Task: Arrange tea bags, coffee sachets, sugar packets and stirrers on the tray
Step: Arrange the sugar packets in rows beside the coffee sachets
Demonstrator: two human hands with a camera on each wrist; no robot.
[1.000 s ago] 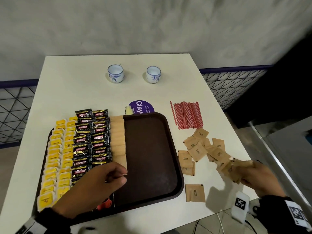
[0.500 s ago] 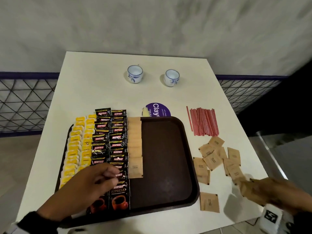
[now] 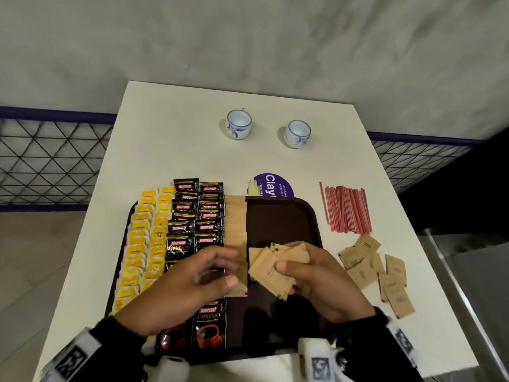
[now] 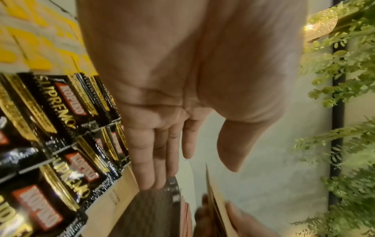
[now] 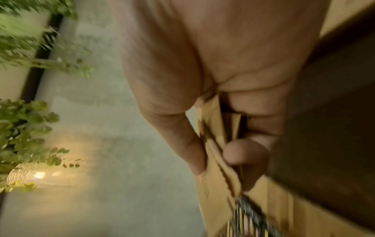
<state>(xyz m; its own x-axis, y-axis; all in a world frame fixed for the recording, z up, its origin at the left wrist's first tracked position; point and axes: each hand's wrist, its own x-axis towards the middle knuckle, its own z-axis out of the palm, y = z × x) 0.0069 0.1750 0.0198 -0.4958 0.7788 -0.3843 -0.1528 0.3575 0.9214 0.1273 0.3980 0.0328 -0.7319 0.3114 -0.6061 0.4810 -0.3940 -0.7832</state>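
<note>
Right hand (image 3: 325,282) clamps a packet wad (image 3: 275,267) over the tray (image 3: 308,216)'s bare right half — left hand (image 3: 190,282) loose-fingered, holding nothing, beside it.

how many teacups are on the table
2. One blue-and-white teacup stands at the far side of the table, left of centre; the other teacup stands apart to its right. Both are beyond the tray.
</note>
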